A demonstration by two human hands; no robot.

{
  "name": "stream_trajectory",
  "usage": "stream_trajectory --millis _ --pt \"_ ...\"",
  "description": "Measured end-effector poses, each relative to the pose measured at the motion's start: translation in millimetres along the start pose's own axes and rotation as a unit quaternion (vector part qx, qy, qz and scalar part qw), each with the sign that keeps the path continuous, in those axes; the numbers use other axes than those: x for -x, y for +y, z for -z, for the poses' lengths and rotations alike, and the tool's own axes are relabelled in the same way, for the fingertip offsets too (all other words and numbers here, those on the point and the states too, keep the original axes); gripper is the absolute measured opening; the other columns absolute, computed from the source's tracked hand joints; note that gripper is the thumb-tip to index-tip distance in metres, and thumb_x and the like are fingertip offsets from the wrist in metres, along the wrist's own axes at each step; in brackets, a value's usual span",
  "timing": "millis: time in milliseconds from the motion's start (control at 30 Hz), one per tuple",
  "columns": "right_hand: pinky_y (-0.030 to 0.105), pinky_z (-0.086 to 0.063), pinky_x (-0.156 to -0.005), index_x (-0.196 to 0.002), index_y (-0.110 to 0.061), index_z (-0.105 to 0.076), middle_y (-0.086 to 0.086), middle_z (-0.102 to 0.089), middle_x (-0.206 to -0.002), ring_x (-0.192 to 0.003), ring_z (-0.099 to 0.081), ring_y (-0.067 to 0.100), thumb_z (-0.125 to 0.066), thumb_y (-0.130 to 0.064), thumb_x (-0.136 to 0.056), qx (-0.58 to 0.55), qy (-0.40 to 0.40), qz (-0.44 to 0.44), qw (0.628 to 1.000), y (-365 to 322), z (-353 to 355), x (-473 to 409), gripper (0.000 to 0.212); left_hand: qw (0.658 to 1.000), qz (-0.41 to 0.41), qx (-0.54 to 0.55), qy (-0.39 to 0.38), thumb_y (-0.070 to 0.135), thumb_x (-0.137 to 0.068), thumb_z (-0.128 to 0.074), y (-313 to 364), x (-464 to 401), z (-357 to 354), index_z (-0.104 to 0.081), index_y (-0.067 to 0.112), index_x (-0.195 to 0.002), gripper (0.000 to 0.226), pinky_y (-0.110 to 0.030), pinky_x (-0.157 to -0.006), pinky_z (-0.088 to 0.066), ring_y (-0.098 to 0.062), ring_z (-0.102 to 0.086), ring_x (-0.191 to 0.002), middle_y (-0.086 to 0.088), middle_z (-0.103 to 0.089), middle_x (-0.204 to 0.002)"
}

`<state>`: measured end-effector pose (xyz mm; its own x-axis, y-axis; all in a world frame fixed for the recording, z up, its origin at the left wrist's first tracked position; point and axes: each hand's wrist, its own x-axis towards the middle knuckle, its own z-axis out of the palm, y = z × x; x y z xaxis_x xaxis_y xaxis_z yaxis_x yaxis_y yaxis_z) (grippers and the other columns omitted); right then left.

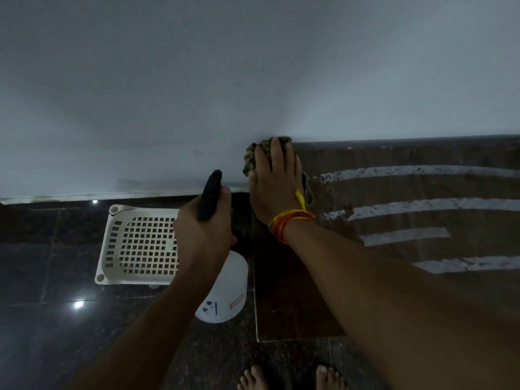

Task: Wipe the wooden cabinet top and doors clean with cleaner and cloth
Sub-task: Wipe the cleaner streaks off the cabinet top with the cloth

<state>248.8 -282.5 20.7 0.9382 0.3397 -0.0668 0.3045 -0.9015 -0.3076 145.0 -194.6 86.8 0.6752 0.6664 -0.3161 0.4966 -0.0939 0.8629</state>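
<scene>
The right hand [274, 178], fingers straight and spread, is pressing a crumpled cloth [254, 153] flat against the far left corner of the wooden cabinet top [394, 220], beside the wall [253, 66]. The left hand [204, 232] is gripping the dark trigger head of a white spray bottle [225, 294], hanging over a white plastic basket [138, 246] on the dark tiled floor [42, 305].

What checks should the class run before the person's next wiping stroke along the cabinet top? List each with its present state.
1. Cloth under right hand: ok.
2. Cloth lies on the cabinet top: ok, at its far left corner.
3. Spray bottle gripped by left hand: ok.
4. Nozzle aimed at the wood: cannot tell.
5. Surface wet enough: cannot tell.
6. Basket clear of the stroke: ok, on the floor.
</scene>
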Motion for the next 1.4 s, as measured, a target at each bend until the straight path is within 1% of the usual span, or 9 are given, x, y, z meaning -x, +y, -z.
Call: stream_trajectory --millis 167,333,400,467,600,700,933,1200,1400 --pt "0.046 -0.003 -0.118 -0.148 -0.02 -0.025 0.01 -0.008 -0.159 -0.146 -0.003 0.034 -0.032 -0.034 -0.099 0.007 -0.001 -0.007 1.0 31 9 14 0.052 1.0 0.005 0.002 -0.01 0.041 -0.096 -0.057 5 10 2 -0.064 0.017 -0.075 0.033 -0.016 -0.036 -0.042 -0.008 -0.055 -0.035 -0.014 -0.068 -0.068" --pt "0.046 -0.004 -0.119 -0.148 -0.02 -0.027 0.011 -0.008 -0.159 -0.146 -0.003 0.033 -0.032 -0.034 -0.099 0.029 0.006 -0.043 0.999 67 27 2 0.051 1.0 0.008 0.014 -0.006 0.041 -0.096 -0.058 10 13 7 -0.067 0.004 -0.078 0.042 -0.013 -0.034 -0.038 -0.006 -0.053 -0.032 -0.014 -0.061 -0.055" --pt "0.045 -0.003 -0.119 -0.148 -0.019 -0.028 0.01 -0.008 -0.159 -0.146 -0.003 0.033 -0.032 -0.033 -0.099 0.027 0.009 -0.038 0.999 65 26 1 0.051 1.0 0.008 0.011 -0.004 0.041 -0.096 -0.057 10 14 5 -0.067 0.005 -0.077 0.042 -0.012 -0.033 -0.037 -0.005 -0.052 -0.032 -0.011 -0.06 -0.053" --pt "0.045 -0.004 -0.119 -0.148 -0.019 -0.027 0.011 -0.008 -0.159 -0.146 -0.004 0.034 -0.032 -0.033 -0.099 0.021 0.009 -0.031 0.999 66 25 10 0.051 1.0 0.008 0.017 -0.004 0.041 -0.096 -0.057 10 18 1 -0.066 0.01 -0.075 0.039 -0.014 -0.034 -0.039 -0.007 -0.053 -0.033 -0.012 -0.064 -0.06" --pt "0.049 -0.012 -0.118 -0.146 -0.016 -0.033 0.015 -0.018 -0.157 -0.144 -0.014 0.037 -0.035 -0.033 -0.098 0.029 0.014 -0.028 0.999 71 25 63 0.05 1.0 0.008 0.012 -0.007 0.041 -0.097 -0.057 14 29 -4 -0.061 0.019 -0.07 0.034 -0.016 -0.035 -0.042 -0.009 -0.055 -0.035 -0.01 -0.067 -0.068" --pt "0.049 -0.012 -0.118 -0.146 -0.017 -0.033 0.014 -0.019 -0.156 -0.143 -0.015 0.037 -0.035 -0.034 -0.098 0.035 -0.006 -0.018 0.999 74 24 79 0.051 1.0 0.012 0.013 -0.008 0.04 -0.097 -0.058 17 34 -5 -0.06 0.02 -0.07 0.033 -0.017 -0.036 -0.043 -0.01 -0.055 -0.035 -0.012 -0.067 -0.069" --pt "0.046 -0.006 -0.119 -0.147 -0.019 -0.03 0.013 -0.014 -0.158 -0.145 -0.009 0.036 -0.033 -0.035 -0.099 0.025 0.006 -0.023 0.999 80 20 51 0.051 1.0 0.007 0.005 -0.008 0.041 -0.096 -0.059 9 45 -4 -0.063 0.017 -0.07 0.035 -0.019 -0.036 -0.043 -0.011 -0.056 -0.036 -0.006 -0.067 -0.064" --pt "0.051 -0.016 -0.118 -0.144 -0.019 -0.034 0.013 -0.019 -0.157 -0.144 -0.015 0.037 -0.032 -0.035 -0.097 0.023 -0.011 -0.046 0.999 66 15 166 0.05 1.0 0.0 -0.022 -0.01 0.041 -0.096 -0.058 7 72 8 -0.059 0.026 -0.068 0.031 -0.023 -0.04 -0.045 -0.009 -0.059 -0.036 -0.003 -0.067 -0.064" --pt "0.051 -0.016 -0.117 -0.142 -0.018 -0.037 0.014 -0.022 -0.156 -0.143 -0.016 0.038 -0.039 -0.034 -0.097 0.031 0.0 -0.042 0.999 65 11 163 0.048 1.0 -0.002 -0.026 -0.013 0.04 -0.097 -0.057 1 85 17 -0.06 0.022 -0.07 0.033 -0.027 -0.046 -0.047 -0.011 -0.059 -0.037 -0.008 -0.068 -0.066"
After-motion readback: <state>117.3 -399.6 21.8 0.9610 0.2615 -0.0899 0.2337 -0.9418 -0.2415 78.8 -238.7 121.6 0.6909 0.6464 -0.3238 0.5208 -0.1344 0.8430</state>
